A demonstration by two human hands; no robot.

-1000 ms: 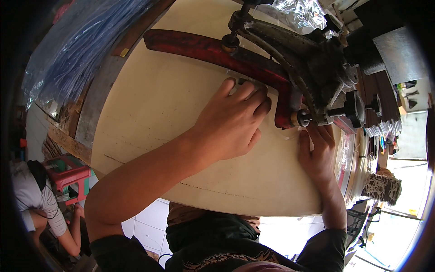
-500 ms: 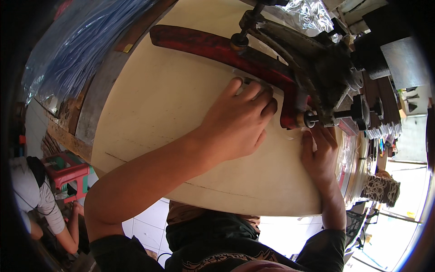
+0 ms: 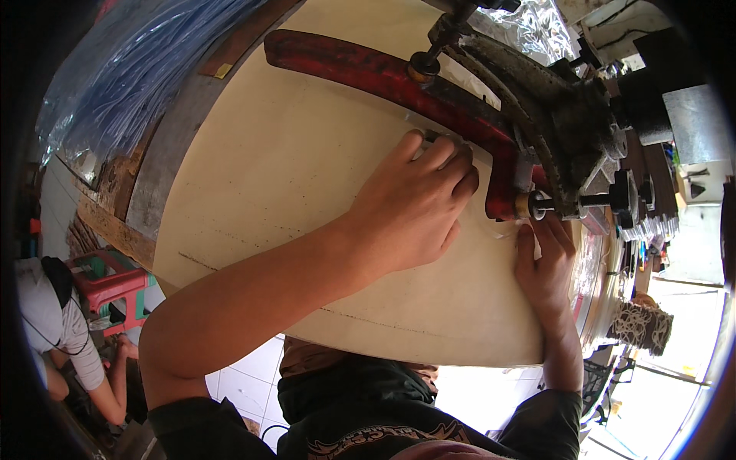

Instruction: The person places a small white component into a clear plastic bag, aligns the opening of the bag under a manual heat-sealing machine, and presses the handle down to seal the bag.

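My left hand (image 3: 418,201) rests on the cream board (image 3: 253,176) just below the red bar (image 3: 383,77). Its fingers are curled closed, and whatever they grip is hidden beneath them. A clear plastic piece (image 3: 502,231) shows between my hands, near the bar's lower end. Beside that end lies my right hand (image 3: 546,264), with its thumb apart from its outstretched fingers, the tips partly hidden behind a screw (image 3: 540,204). A dark metal arm (image 3: 529,100) with screws stands over the bar.
Blue-tinted plastic sheets (image 3: 146,84) are piled at the far left. A red and green stool (image 3: 111,287) stands at left, near a seated person (image 3: 73,330). Shiny clear wrapping (image 3: 529,31) lies behind the metal arm. A metal block (image 3: 694,123) juts in at the right.
The bar and metal arm sit slightly farther right in the picture, as the view has shifted a little. Both hands keep nearly the same pose beside the bar.
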